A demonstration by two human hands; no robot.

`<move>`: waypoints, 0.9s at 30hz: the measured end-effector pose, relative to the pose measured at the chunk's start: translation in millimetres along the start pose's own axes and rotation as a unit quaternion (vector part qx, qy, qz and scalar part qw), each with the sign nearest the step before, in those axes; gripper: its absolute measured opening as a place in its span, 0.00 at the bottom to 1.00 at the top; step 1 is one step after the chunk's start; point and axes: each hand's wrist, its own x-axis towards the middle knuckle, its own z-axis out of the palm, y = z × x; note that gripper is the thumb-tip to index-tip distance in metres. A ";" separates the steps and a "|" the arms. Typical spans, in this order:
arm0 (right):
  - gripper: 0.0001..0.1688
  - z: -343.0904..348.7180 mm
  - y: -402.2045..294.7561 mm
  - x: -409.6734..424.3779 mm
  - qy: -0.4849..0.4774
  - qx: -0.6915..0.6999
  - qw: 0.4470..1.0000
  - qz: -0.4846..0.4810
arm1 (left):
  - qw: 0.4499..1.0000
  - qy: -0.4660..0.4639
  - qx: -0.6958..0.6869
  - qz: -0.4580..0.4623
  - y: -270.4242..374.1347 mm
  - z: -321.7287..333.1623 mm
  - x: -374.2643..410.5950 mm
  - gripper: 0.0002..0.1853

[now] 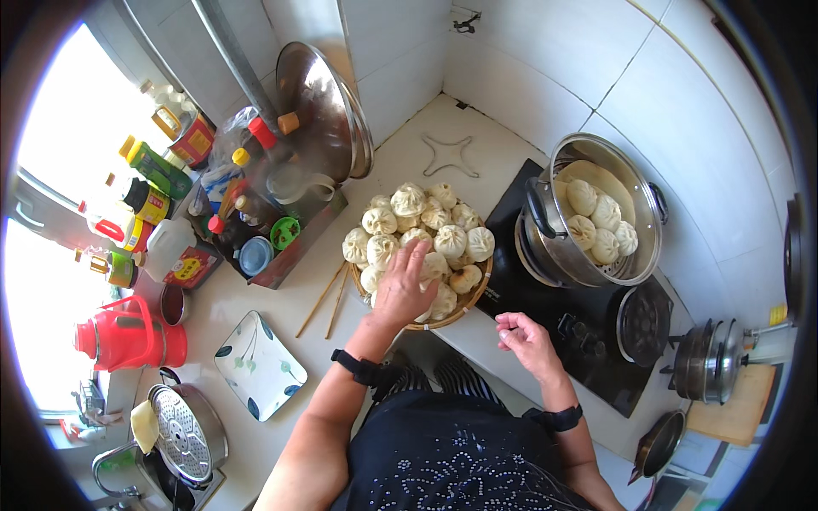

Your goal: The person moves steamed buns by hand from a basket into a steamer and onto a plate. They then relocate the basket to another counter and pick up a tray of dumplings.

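Steamed buns (450, 241) are heaped in a round woven bamboo basket (484, 281) on the countertop. My left hand (402, 284) lies over the front of the heap, fingers stretched across the buns; what is under the palm is hidden. To the right of the basket, my right hand (525, 342) hovers near the counter's front edge with curled fingers, holding nothing that I can see. A steel steamer pot (601, 207) on the black cooktop (505, 255) holds several more buns (606, 212) and a pale round cloth or liner (591, 171).
A pair of wooden chopsticks (323, 300) and a leaf-patterned plate (261, 367) lie left of the basket. Beyond them are a box of bottles (275, 278), a red thermos (137, 335) and a steamer tier (182, 431). A wire rack (450, 155) lies behind, with pans (661, 444) at right.
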 end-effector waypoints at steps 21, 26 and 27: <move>0.12 -128.5 -119.5 -49.2 0.155 0.035 0.978 -0.137 | 0.947 -0.055 -0.210 0.236 144.8 28.2 55.8 0.33; 0.22 -163.7 -156.3 -0.8 0.152 -0.428 0.857 -0.245 | 0.933 -0.040 -0.245 0.262 162.6 39.1 67.7 0.27; 0.23 -164.3 -159.1 12.3 0.122 -0.498 0.817 -0.265 | 0.930 -0.036 -0.251 0.266 166.0 41.5 68.5 0.25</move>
